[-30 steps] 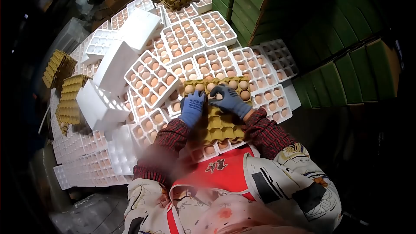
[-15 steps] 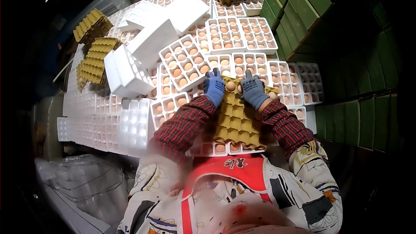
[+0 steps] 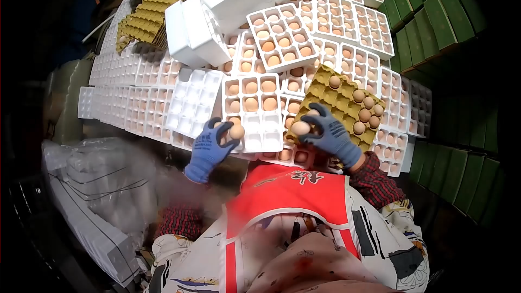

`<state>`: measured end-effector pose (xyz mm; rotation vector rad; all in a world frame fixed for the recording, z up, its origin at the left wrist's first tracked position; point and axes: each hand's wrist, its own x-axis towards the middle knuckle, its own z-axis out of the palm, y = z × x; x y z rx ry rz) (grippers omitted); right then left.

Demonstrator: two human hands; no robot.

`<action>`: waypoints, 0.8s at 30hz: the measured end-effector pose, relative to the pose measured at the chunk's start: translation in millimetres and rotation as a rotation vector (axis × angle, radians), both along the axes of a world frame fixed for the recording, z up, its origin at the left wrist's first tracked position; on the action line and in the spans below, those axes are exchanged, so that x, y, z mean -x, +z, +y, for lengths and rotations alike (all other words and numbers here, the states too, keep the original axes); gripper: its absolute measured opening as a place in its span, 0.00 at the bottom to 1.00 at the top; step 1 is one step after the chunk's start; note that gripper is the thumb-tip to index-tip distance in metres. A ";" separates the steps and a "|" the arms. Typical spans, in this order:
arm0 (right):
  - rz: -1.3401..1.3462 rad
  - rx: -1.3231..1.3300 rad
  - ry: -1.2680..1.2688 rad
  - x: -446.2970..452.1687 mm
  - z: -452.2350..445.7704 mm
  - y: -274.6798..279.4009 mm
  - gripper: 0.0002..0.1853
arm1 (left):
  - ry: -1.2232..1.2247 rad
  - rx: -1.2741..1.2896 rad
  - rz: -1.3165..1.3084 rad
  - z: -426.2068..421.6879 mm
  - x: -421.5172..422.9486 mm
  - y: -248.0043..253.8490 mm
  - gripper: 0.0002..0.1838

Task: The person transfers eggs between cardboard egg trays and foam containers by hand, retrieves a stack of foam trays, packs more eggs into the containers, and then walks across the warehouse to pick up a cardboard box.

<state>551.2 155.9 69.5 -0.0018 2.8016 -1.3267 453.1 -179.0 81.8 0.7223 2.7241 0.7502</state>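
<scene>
My left hand (image 3: 210, 151), in a blue glove, grips eggs (image 3: 236, 131) at the lower left corner of a white foam tray (image 3: 266, 142). Eggs fill the upper two rows of that tray, while pockets in its lower part are bare. My right hand (image 3: 329, 136), also gloved, holds eggs (image 3: 300, 127) between thumb and fingers over the lower left edge of a yellow egg flat (image 3: 329, 99). The flat lies tilted on foam trays, with one egg near its top and several along its right side. Fingers partly hide the eggs in both hands.
An unfilled foam tray (image 3: 195, 101) lies left of the part-filled one. White foam boxes (image 3: 196, 31) and stacked yellow flats (image 3: 149, 16) stand farther back left. Filled trays (image 3: 283, 38) spread behind. Green boxes (image 3: 438, 16) are stacked at right; plastic-wrapped foam (image 3: 97, 206) sits lower left.
The view has shifted, so the table's things sit higher in the picture. My hands have moved apart from the yellow flat's upper part; both now grip eggs. The flat is turned, and a part-filled white tray shows.
</scene>
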 end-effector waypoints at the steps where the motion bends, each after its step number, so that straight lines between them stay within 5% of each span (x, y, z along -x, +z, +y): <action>1: 0.020 -0.126 0.096 -1.7 -28.5 -8.7 0.25 | -0.016 0.136 0.021 -1.2 -18.3 -4.4 0.26; 5: 0.060 -0.510 0.266 11.2 -89.7 -21.0 0.19 | -0.069 0.280 0.114 24.0 -46.9 -24.0 0.27; 11: 0.110 -0.556 0.347 48.3 -103.1 -29.4 0.14 | -0.102 0.173 0.202 6.6 -44.0 -43.8 0.26; 13: 0.101 -0.451 0.292 55.0 -107.9 -14.2 0.11 | -0.135 0.071 0.193 -7.0 -32.8 -43.5 0.23; 15: 0.156 -0.167 0.205 70.5 -124.6 -14.8 0.12 | 0.036 -0.375 0.014 -16.2 -8.8 -35.1 0.18; 19: 0.430 -0.424 0.145 81.4 -144.5 -57.7 0.28 | 0.268 -0.621 0.241 -30.0 59.2 -44.4 0.19; 22: 0.328 -0.167 -0.044 51.6 -126.9 -39.2 0.29 | 0.118 0.128 0.595 -40.9 87.3 -72.7 0.25; 24: 0.299 -0.128 -0.181 24.8 -109.9 -34.4 0.29 | 0.104 0.158 0.590 -45.2 75.2 -87.0 0.28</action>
